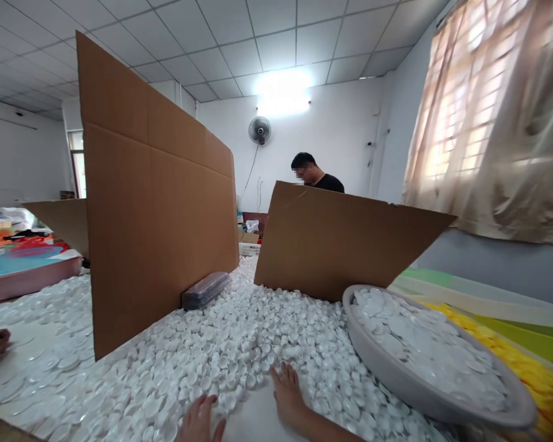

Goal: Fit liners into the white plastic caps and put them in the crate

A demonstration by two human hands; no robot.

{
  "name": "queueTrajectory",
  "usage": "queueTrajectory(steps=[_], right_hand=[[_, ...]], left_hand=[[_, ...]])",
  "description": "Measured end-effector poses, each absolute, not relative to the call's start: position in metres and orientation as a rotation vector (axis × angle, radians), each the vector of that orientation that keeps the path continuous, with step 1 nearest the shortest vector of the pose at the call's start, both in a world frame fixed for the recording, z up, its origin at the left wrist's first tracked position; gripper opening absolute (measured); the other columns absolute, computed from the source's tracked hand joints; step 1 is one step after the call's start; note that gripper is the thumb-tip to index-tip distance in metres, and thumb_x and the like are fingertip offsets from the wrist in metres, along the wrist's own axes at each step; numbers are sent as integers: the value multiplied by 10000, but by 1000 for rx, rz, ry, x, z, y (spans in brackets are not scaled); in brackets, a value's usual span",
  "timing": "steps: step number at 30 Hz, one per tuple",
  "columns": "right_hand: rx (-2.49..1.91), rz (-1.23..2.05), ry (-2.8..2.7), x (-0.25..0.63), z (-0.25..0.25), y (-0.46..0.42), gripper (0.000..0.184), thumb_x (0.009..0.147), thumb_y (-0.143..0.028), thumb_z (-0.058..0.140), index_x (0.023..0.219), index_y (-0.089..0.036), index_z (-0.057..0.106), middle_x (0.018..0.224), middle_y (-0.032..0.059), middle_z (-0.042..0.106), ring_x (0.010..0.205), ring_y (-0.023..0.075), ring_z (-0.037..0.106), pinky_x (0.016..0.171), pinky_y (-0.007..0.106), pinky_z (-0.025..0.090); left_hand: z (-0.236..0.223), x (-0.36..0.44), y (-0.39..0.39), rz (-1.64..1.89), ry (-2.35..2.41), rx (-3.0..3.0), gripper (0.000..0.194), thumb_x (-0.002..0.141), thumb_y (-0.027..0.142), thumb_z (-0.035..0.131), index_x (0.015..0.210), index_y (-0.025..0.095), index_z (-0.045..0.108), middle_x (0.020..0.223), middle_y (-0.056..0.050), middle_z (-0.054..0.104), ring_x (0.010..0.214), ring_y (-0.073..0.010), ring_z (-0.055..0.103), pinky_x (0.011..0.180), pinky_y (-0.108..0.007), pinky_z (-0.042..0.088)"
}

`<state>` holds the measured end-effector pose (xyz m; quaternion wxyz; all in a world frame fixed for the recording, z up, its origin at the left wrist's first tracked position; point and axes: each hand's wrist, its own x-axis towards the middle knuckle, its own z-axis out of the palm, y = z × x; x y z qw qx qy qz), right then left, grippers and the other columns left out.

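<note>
At the bench's far left corner sits a pink basin (32,279), with loose white pieces (221,350) spread in front of it. A tall cardboard panel (161,202) stands among them, a clear plastic case (206,290) lying against its foot. By the near edge of the bench (253,414), my left hand (197,423) is spread beside the white pieces, thumb apart from the fingers, gripping nothing. To its right, across a bare patch, my right hand (289,396) is open too, fingertips at the pieces; whether they touch, I can't tell. Beyond, a person in black (329,183) is behind a lower cardboard panel (341,239). Along the right edge, a grey basin (442,408) holds flat white pieces (424,344), with yellow pieces (502,347) beside it.
</note>
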<state>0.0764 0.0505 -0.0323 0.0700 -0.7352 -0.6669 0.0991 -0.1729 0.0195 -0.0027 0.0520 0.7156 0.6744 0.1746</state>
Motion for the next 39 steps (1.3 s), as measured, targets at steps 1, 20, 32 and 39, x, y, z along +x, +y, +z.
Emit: queueTrajectory(steps=[1, 20, 32, 39], right_hand=[[-2174, 315, -2030, 77, -32, 48, 568, 722, -165, 394, 1276, -231, 287, 1368, 82, 146, 1249, 272, 60, 993, 404, 19], [-1701, 20, -2212, 90, -3, 5, 214, 768, -99, 378, 845, -160, 568, 909, 62, 496, 889, 169, 400, 814, 289, 299], [-1468, 721, -2191, 49, 28, -55, 312, 725, -146, 409, 1016, -186, 516, 947, 46, 483, 822, 129, 476, 756, 238, 363], [-1451, 697, -2165, 34, 16, -71, 315, 763, -179, 373, 1052, -183, 500, 996, 58, 479, 914, 141, 460, 823, 250, 346]], left_hand=[[-5, -148, 20, 463, 2107, 2162, 450, 697, 337, 451, 1142, 270, 467, 1241, -31, 393, 1150, -240, 327, 920, -387, 281], [-17, -95, -6, 502, 1962, 2363, 646, 697, 312, 427, 1294, 222, 195, 1363, -58, 135, 1241, -297, -13, 958, -517, -6], [31, -203, -20, 1091, 2260, 1943, 308, 777, 218, 362, 1063, 171, 465, 1076, -73, 472, 1051, -210, 363, 925, -383, 224], [39, -203, -34, 721, 1906, 2068, 230, 771, 189, 381, 932, 188, 547, 903, -38, 552, 855, -155, 462, 799, -295, 320]])
